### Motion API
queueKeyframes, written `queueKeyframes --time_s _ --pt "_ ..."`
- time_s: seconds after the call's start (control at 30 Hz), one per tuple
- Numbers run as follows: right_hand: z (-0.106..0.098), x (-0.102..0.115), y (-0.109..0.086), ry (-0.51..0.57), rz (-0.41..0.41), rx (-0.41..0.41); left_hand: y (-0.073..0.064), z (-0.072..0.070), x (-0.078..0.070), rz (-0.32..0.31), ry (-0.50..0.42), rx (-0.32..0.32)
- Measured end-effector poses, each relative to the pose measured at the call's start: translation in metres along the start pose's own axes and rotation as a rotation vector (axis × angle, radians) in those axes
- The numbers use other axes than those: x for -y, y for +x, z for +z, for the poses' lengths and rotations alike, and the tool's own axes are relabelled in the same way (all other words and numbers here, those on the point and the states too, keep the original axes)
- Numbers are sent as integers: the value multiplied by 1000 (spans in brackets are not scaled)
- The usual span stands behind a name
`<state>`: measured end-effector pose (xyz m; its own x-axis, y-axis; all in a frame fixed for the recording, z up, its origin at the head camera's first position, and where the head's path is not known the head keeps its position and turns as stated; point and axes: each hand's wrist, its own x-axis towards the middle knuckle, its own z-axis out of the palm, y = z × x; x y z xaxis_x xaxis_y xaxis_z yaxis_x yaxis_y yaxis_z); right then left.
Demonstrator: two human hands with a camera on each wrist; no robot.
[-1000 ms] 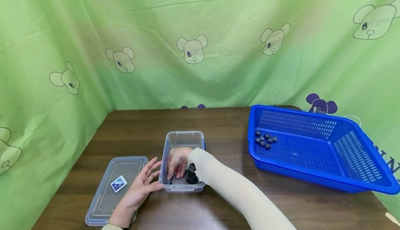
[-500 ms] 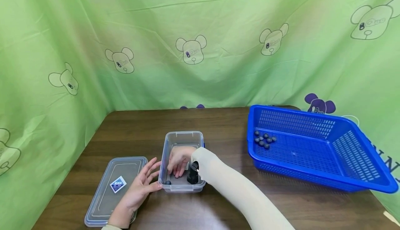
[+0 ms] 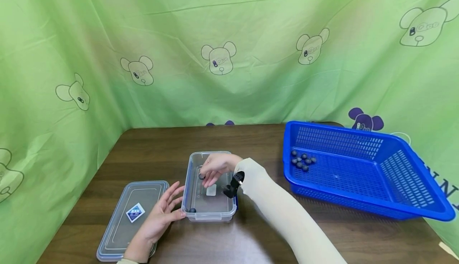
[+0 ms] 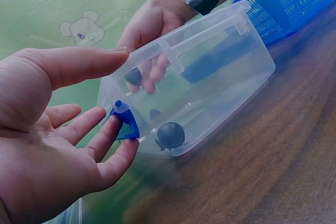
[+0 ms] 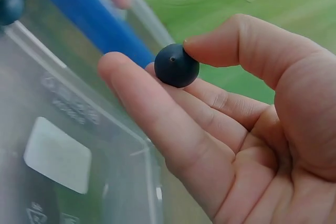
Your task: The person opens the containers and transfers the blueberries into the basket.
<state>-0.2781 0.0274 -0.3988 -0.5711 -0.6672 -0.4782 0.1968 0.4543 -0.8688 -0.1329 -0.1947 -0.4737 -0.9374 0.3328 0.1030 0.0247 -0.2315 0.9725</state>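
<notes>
My right hand [image 3: 218,166] pinches a dark blueberry [image 5: 177,65] between thumb and fingers, over the clear plastic container [image 3: 212,216]. Another blueberry [image 4: 170,135] lies in the container's near left corner. My left hand [image 3: 163,212] stands at the container's left side with fingers spread. Its thumb touches the rim, and in the left wrist view its fingertips meet a blue side clip [image 4: 126,121].
To the left lies a clear lid [image 3: 122,224] with a blue-and-white label, partly behind my left forearm. A blue perforated basket [image 3: 344,200] stands at the right, several blueberries [image 3: 303,161] in its left part. Green printed cloth [image 3: 172,96] surrounds the wooden table [image 3: 258,144].
My right hand has risen from the container's floor and moved toward its far right side, with the blueberry in its fingers. The corner blueberry has come into view. My left hand stays put.
</notes>
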Motion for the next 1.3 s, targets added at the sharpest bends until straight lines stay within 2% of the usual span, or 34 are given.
queueKeyframes --time_s 0.37,0.53,0.9,1.07,1.3 --pt "-26 1 -21 59 -45 -13 0 0 1 5 3 -7" --pt "-41 -1 -35 78 -65 -32 0 0 0 -12 0 -11" --pt "-89 -12 -84 107 -166 -135 0 0 0 -16 0 -14" --pt "-113 -24 -108 131 -206 -174 0 0 0 -25 -1 -20" --pt "-143 -49 -141 235 -229 -239 0 0 -1 -29 5 -22"
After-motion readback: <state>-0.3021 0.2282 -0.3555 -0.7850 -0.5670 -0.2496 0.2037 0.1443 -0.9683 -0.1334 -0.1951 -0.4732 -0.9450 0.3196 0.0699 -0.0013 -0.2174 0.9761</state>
